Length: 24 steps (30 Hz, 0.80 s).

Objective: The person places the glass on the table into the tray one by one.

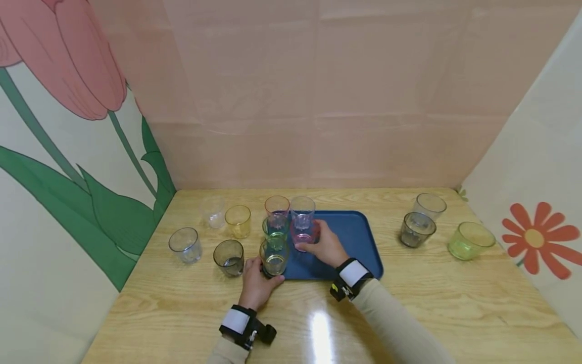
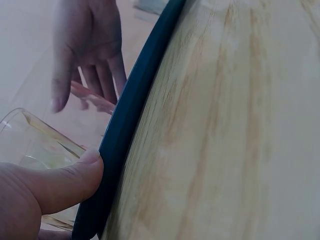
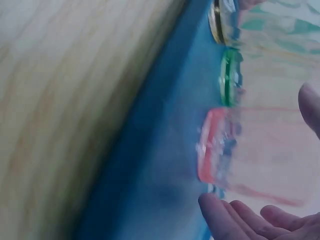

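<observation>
In the head view, my left hand (image 1: 256, 285) holds the near left corner of a blue tray (image 1: 347, 230). Its thumb (image 2: 75, 182) lies on the tray's rim in the left wrist view; its other fingers are mostly hidden. Beside it on the tray stands a pale amber glass (image 1: 274, 258), with a green glass (image 1: 275, 232) and a red-rimmed glass (image 1: 277, 206) behind. My right hand (image 1: 325, 245) is spread around a pink glass (image 1: 302, 237) on the tray. In the right wrist view its fingers (image 3: 225, 217) look apart from that glass (image 3: 212, 145). Behind it stands a clear glass (image 1: 302, 206).
Left of the tray are a grey glass (image 1: 229, 258), a bluish clear glass (image 1: 185, 245), a yellow glass (image 1: 238, 221) and a clear glass (image 1: 213, 212). On the right stand a dark grey glass (image 1: 417, 230), a clear glass (image 1: 429, 205) and a lime-green glass (image 1: 471, 241).
</observation>
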Tool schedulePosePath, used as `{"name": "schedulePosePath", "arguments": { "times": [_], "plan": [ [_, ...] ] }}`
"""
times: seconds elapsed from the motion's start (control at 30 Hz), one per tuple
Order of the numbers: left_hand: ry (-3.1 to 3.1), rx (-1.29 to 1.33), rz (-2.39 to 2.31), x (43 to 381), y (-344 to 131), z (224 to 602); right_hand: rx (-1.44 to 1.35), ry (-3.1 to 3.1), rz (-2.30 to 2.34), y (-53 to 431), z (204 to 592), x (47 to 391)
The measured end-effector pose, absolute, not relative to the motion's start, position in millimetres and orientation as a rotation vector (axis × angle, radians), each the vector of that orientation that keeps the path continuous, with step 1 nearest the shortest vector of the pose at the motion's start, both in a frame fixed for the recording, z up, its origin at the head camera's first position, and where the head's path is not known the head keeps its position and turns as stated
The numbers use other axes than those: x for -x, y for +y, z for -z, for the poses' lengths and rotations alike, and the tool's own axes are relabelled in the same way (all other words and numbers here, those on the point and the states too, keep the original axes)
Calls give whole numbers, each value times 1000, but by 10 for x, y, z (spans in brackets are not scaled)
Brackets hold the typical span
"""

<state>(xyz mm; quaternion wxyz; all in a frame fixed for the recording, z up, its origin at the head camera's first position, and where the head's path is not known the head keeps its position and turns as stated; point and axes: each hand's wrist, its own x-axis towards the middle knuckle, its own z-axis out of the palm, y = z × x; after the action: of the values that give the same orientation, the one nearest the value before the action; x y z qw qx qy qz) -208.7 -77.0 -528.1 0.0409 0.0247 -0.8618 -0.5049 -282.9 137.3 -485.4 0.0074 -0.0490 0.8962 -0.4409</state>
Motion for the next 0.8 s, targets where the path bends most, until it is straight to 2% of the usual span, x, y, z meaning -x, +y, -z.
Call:
{"name": "schedulePosePath", "arguments": {
  "times": [0.23,0.43,0.8],
  "plan": [
    [-2631,-65,1555,2083,-767,5281,210,2834,1332,1700,4534,2771],
    [-2628,-64,1554,2086,-776,5257,364,2920,1479,2142,4234,2802],
    [-2628,-74,1561,2090,-771,5290,305,3016,1681,2928,4232,2855]
  ]
}}
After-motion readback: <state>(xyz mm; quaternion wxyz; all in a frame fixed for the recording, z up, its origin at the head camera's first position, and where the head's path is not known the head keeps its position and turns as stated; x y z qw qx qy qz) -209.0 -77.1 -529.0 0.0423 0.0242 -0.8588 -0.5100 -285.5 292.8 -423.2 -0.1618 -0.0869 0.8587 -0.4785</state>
